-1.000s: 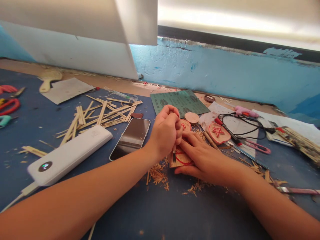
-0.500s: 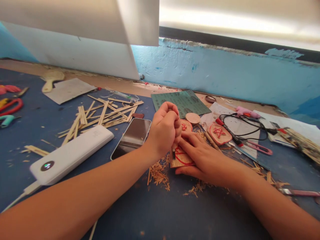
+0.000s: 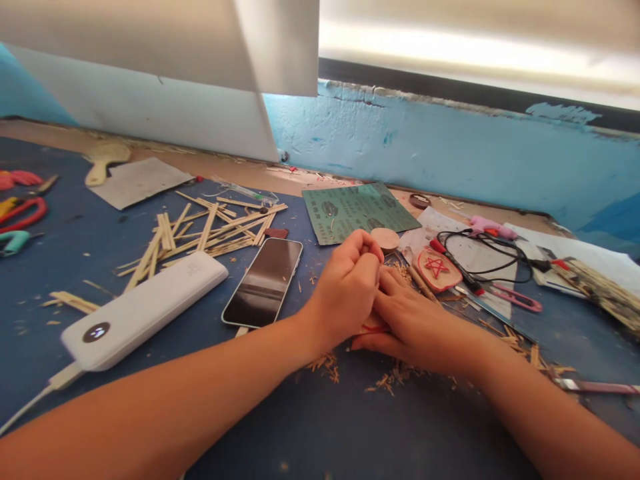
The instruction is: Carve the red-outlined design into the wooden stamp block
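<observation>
My left hand (image 3: pixel 353 287) is closed in a fist over a small wooden block (image 3: pixel 373 328). It grips a slim carving tool; the dark metal end showed below the fist a moment ago and is hidden now. My right hand (image 3: pixel 407 313) holds the block down, thumb along its near edge and fingers across the top, against the left fist. Only a small part of the block, with a red line on it, shows between the hands. Wood shavings (image 3: pixel 325 365) lie around it. Just beyond are a plain wooden disc (image 3: pixel 385 239) and a disc with a red star (image 3: pixel 438 269).
Left of my hands lie a phone (image 3: pixel 263 283), a white power bank (image 3: pixel 145 310) and thin wooden sticks (image 3: pixel 205 230). Green sandpaper (image 3: pixel 357 210) lies at the back. To the right are a black cable (image 3: pixel 493 253), a pink cutter (image 3: pixel 517 298) and another cutter (image 3: pixel 597 386).
My left fist has moved right and slightly down, now covering the tool's tip and more of the block. My right hand has stayed nearly in place.
</observation>
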`<state>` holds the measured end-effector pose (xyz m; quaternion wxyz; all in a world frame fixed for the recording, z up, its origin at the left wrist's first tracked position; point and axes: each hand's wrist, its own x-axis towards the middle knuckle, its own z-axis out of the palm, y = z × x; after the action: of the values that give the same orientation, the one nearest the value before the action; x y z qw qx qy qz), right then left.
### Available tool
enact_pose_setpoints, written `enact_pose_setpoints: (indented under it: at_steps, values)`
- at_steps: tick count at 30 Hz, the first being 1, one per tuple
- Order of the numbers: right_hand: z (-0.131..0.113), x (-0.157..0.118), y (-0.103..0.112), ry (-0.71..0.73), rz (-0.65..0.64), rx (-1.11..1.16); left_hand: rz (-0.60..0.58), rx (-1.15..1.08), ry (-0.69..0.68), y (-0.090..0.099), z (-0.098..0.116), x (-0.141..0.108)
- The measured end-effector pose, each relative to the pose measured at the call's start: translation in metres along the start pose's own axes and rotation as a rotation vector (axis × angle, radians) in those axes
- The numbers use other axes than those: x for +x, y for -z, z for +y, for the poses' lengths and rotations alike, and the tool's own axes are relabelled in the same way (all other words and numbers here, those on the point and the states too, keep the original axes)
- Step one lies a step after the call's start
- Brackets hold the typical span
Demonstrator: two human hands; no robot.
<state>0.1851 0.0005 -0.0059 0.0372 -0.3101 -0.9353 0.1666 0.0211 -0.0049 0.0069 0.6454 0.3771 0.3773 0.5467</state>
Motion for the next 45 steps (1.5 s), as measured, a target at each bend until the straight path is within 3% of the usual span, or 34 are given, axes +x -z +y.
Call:
enact_pose_setpoints:
  at_steps: [5,9,20,29,34,45]
  values:
    - [-0.003,-0.001,0.002,-0.060,-0.054,0.009,-0.004,-0.087,-0.023,0.007,0.016,0.004]
    - [-0.003,-0.001,0.001,-0.090,-0.088,-0.015,0.060,-0.082,-0.131,0.012,0.024,0.008]
    - [-0.002,0.000,-0.001,-0.044,-0.036,-0.002,0.049,0.062,-0.247,0.006,0.010,0.003]
    - [0.001,0.000,-0.001,-0.007,-0.014,0.001,0.081,0.083,-0.137,0.004,0.004,0.011]
    - [0.000,0.001,0.000,-0.036,-0.036,0.024,0.067,-0.009,0.048,0.005,0.002,0.010]
    - [0.000,-0.003,-0.001,-0.082,-0.065,0.001,0.112,-0.076,-0.082,0.019,0.022,0.018]
